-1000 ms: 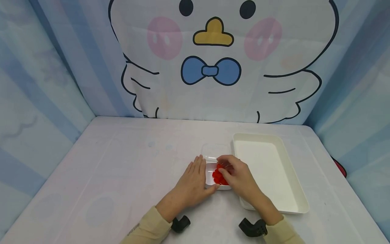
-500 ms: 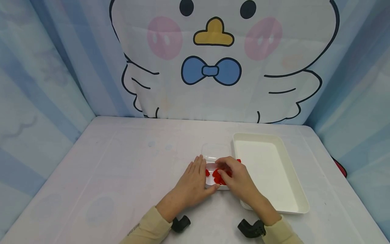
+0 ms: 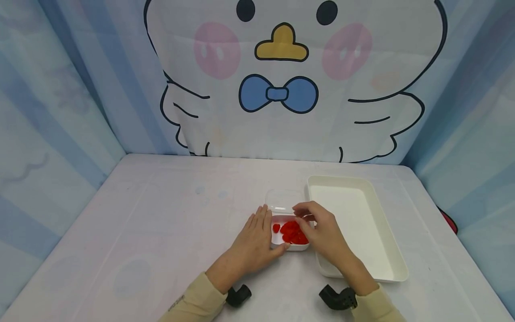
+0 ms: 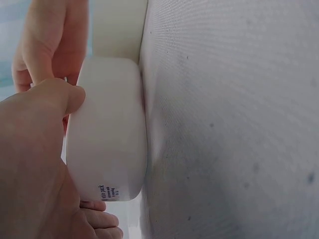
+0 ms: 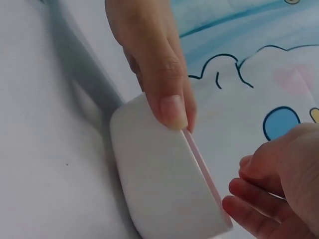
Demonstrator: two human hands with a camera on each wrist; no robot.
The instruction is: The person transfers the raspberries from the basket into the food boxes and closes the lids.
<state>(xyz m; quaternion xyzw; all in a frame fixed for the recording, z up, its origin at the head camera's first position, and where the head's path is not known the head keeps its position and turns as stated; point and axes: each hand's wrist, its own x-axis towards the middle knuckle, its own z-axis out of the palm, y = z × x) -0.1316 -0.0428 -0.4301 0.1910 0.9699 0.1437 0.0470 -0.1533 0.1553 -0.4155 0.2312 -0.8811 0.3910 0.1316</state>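
A small white plastic box (image 3: 276, 239) with its clear lid (image 3: 284, 200) hinged back holds several rounded red pieces (image 3: 290, 232), most heaped to the right. One red piece (image 3: 276, 228) lies apart at the left. My left hand (image 3: 253, 243) lies along the box's left side with straight fingers, its thumb (image 4: 65, 94) pressing at the front rim. My right hand (image 3: 319, 228) hovers over the box's right end, fingers (image 5: 251, 211) loosely bent and nothing visible between the tips. In the right wrist view, the box's outer wall (image 5: 159, 179) hides the red pieces.
A large white tray (image 3: 386, 223) stands right of the box, partly behind my right forearm. Printed curtains (image 3: 277, 134) close off the table (image 3: 141, 232) at the back and both sides. A black wrist mount (image 3: 337, 298) sits below each hand.
My right hand has come away from the red pieces, up and to the right, uncovering more of them. A single red piece now shows at the box's left. The left hand stays put.
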